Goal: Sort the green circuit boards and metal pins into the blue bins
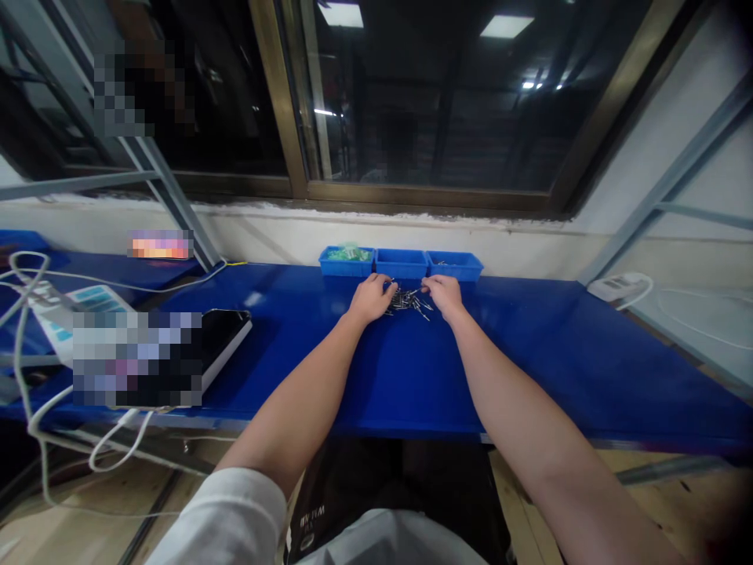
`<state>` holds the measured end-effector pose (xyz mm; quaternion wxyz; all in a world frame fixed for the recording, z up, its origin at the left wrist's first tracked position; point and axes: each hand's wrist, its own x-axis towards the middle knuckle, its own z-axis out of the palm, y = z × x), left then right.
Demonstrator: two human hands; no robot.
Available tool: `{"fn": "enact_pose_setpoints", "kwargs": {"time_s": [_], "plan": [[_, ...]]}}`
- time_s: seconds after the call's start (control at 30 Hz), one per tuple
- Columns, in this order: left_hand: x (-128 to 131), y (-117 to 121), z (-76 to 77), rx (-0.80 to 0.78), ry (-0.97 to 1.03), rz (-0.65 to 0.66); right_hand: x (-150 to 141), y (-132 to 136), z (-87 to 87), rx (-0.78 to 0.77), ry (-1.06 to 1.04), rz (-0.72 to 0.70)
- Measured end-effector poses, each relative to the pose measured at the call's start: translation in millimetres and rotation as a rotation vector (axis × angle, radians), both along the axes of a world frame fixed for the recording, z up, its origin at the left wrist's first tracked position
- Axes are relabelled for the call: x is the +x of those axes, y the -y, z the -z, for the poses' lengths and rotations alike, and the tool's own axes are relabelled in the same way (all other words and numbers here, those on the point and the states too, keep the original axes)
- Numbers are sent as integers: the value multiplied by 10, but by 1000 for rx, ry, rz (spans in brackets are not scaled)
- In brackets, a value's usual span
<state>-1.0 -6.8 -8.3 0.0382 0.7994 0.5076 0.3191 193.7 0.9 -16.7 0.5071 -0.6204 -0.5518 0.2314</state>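
Note:
A loose pile of small, slim, dark and silvery metal parts (405, 300) lies on the blue tabletop between my hands. My left hand (370, 298) is at the pile's left edge, its thumb and fingers curled together; what sits in them is too small to make out. On the right side, my right hand (445, 295) pinches one slim metal part at its fingertips, just above the pile. Behind the hands, three blue bins stand in a row: the left bin (347, 272) has light green pieces, the middle bin (401, 271) shows no contents, and the right bin (456, 275) contains a few small metal pieces.
A dark-screened device (227, 333) with white cables lies on the left of the blue table (412, 384). Beyond it is a white and light-blue box (97, 302). A white power strip (617, 284) sits at the right. Grey metal frame posts rise on both sides.

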Motion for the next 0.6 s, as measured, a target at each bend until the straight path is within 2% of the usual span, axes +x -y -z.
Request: {"fn": "enact_pose_setpoints", "kwargs": {"time_s": [0.23,0.37,0.43,0.6], "plan": [[-3,14,-7,-9,-11,-9,55,-85,9,41,-14,72],[-7,18,-8,-43,-21,-19,90,-128,-27,150,-189,119],[-10,15,-9,-57,-29,-22,127,-140,-27,148,-249,129],[-21,-5,5,-70,-38,-26,200,-132,29,57,-108,206]]}}
